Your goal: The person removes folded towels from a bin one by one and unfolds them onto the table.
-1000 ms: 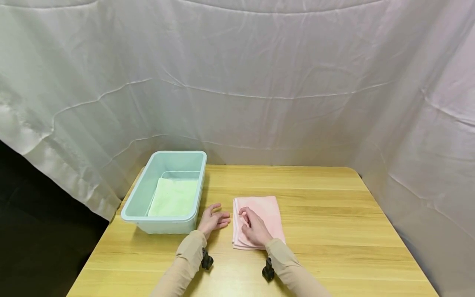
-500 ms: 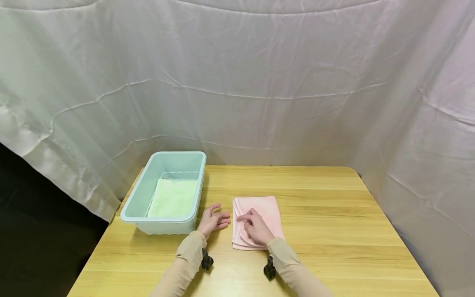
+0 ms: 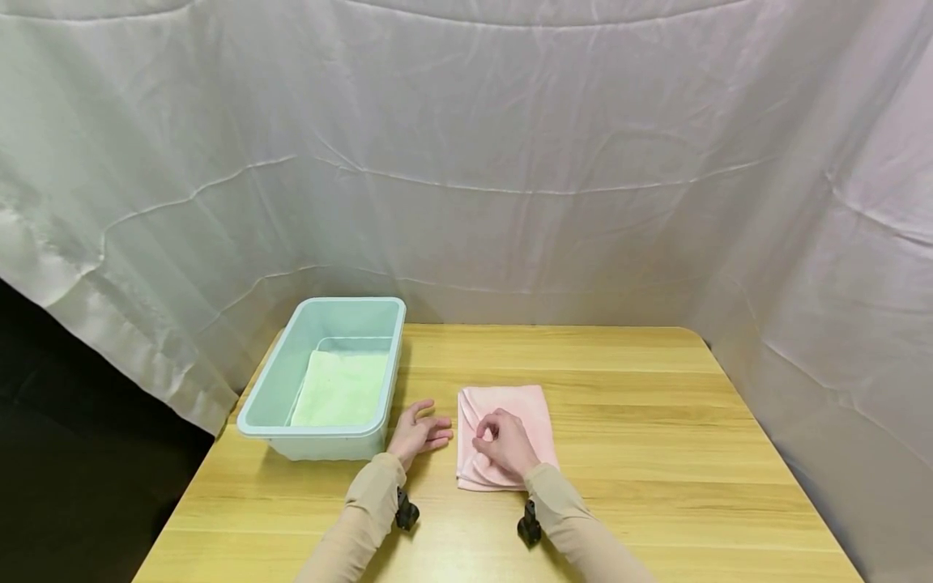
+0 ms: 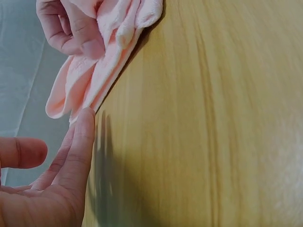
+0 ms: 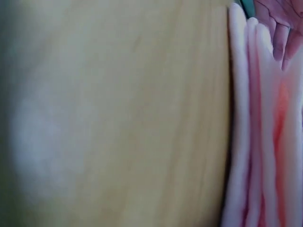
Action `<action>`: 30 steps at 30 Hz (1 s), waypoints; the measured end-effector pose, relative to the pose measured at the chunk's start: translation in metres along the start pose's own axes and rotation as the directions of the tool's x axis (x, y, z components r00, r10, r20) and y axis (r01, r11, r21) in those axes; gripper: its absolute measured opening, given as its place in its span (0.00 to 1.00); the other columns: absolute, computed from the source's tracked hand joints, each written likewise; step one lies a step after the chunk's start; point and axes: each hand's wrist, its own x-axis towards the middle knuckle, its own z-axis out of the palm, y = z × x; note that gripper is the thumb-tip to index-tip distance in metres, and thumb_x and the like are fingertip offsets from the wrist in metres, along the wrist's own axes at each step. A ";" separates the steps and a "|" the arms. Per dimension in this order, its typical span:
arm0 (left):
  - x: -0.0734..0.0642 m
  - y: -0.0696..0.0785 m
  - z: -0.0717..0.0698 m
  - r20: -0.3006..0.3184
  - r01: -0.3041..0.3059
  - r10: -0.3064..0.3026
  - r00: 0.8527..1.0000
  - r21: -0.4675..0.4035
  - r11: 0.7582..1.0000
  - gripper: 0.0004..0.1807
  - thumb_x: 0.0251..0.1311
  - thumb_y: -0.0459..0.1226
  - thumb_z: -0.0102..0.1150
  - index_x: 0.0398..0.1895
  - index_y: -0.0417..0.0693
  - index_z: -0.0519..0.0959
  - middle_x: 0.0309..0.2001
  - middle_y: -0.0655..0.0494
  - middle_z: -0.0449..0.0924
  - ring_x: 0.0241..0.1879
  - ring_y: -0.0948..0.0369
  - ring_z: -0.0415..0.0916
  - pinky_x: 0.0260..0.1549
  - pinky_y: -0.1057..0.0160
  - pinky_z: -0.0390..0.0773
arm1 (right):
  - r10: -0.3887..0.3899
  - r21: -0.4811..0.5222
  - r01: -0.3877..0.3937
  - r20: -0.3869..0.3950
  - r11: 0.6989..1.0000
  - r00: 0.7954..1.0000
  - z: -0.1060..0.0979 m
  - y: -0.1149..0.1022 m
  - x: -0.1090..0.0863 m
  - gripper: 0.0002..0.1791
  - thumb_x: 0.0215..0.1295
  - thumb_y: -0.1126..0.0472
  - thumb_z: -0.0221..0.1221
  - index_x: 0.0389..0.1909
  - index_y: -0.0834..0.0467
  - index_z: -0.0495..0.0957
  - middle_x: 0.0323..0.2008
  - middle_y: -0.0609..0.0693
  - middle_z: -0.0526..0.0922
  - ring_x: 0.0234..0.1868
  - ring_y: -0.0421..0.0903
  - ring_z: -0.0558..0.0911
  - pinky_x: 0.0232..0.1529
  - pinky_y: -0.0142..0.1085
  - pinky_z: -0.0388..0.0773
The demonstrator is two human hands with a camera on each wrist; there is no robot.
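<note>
A folded pink towel (image 3: pixel 532 413) lies on the table, its layered edges facing left. My right hand (image 3: pixel 509 445) is over it and pinches a raised fold of its top layer between thumb and fingers. In the left wrist view, that pinching hand (image 4: pixel 78 28) shows above the bunched pink cloth (image 4: pixel 109 71). My left hand (image 3: pixel 419 433) rests on the table just left of the towel, fingers extended, and holds nothing. Its fingertips come close to the towel's edge; whether they touch it I cannot tell. Stacked towel layers (image 5: pixel 240 118) fill the right side of the right wrist view.
Left of my left hand stands a light blue plastic bin (image 3: pixel 321 431) with a folded light green towel (image 3: pixel 342 389) inside. The wooden table (image 3: pixel 641 453) extends to the right. Pale curtains (image 3: pixel 510 162) hang behind and at the sides.
My right hand's extended index finger has curled in, and the hand now pinches the towel's top layer, which is bunched up. The left hand and the bin have stayed in place.
</note>
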 end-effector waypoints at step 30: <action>-0.004 0.002 0.005 0.047 -0.020 0.020 0.999 0.000 1.000 0.26 0.74 0.26 0.40 0.72 0.29 0.55 0.57 0.22 0.76 0.41 0.52 0.88 0.46 0.54 0.88 | 0.044 0.133 -0.050 0.049 0.990 0.998 -0.007 0.009 0.003 0.17 0.67 0.73 0.52 0.50 0.61 0.86 0.39 0.55 0.72 0.38 0.42 0.69 0.39 0.28 0.69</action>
